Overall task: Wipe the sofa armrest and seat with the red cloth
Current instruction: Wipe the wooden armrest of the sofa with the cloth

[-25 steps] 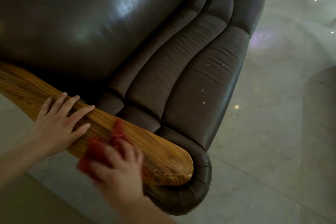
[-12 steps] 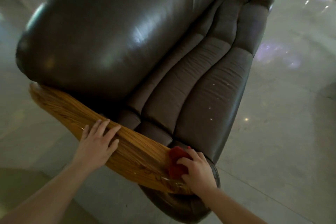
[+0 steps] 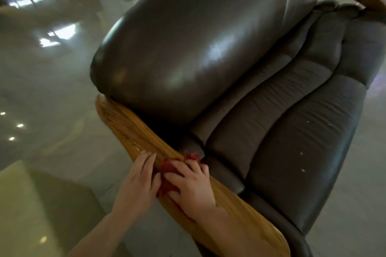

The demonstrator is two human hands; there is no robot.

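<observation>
Glossy grey floor [image 3: 52,81], scattered light reflections [image 3: 58,35]

crumpled red cloth [image 3: 167,175] on wooden armrest [image 3: 133,131], brown leather seat [image 3: 282,135]

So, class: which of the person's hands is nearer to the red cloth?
Right. The right hand lies on the red cloth, gripping it against the wooden armrest; the left hand rests flat on the armrest just beside the cloth.

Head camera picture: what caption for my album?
Right hand presses a red cloth on the wooden sofa armrest, left hand resting beside it.
</observation>
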